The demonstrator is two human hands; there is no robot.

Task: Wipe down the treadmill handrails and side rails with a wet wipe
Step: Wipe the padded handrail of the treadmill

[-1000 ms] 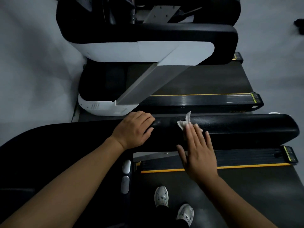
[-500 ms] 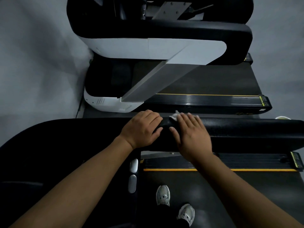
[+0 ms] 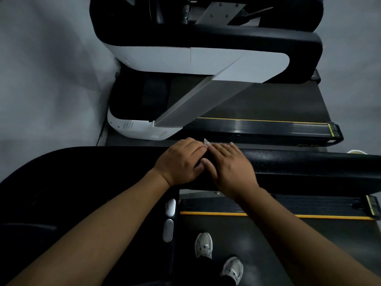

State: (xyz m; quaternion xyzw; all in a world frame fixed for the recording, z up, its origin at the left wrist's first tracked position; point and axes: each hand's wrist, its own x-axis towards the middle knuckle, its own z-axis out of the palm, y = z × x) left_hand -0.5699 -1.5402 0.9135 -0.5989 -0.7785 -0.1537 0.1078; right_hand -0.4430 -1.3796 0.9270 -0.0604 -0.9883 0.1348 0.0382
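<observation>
handrail (image 3: pixel 299 164): black, pebbled, rounded bar
wipe (image 3: pixel 206 142): white, crumpled, mostly hidden
left grip (image 3: pixel 179 162): curled round handrail
right grip (image 3: pixel 231 166): flat fingers press wipe down

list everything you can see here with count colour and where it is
handrail: 1, black, running left to right across the middle
wet wipe: 1, white, on the handrail under the right hand's fingers, only a corner shows
side rail: 1, black with a yellow stripe, below the handrail
belt: 1, dark grey, under the shoes
oval buttons: 2, silver, left of the belt
second treadmill: 1, black and white, beyond the handrail
floor: 1, grey, left side
round object: 1, whitish, right edge, unclear what
shoes: 2, white, on the belt
left hand: 1, gripping the handrail
right hand: 1, flat, pressing the wet wipe
</observation>
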